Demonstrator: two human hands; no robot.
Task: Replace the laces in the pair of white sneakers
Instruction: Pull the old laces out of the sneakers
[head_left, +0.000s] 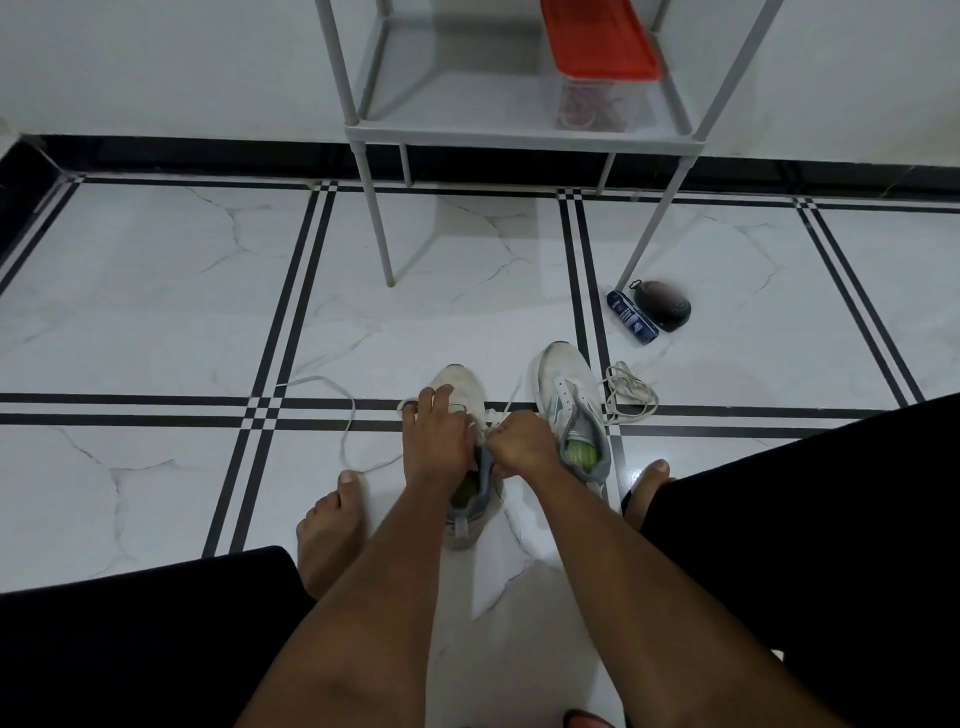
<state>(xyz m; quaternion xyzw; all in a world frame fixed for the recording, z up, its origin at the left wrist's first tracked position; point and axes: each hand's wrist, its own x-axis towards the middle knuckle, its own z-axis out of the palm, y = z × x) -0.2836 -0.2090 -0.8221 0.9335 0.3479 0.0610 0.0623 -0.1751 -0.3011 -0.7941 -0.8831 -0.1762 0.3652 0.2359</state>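
Observation:
Two white sneakers stand on the tiled floor between my bare feet. The left sneaker (460, 382) is under both hands. My left hand (436, 436) lies over its lace area, fingers curled down around the upper. My right hand (519, 441) is a fist at the sneaker's tongue, pinching a white lace (511, 400) that runs up from it. Another length of lace (343, 415) trails in a loop across the floor to the left. The right sneaker (569, 395) stands untouched, without laces, showing a green insole. A loose bundled lace (628, 395) lies just right of it.
A grey metal shelf rack (374, 228) stands ahead, holding a clear box with a red lid (597, 47). A blue tube (631, 317) and a dark round object (670, 306) lie by its front right leg. My knees in black fill the lower corners.

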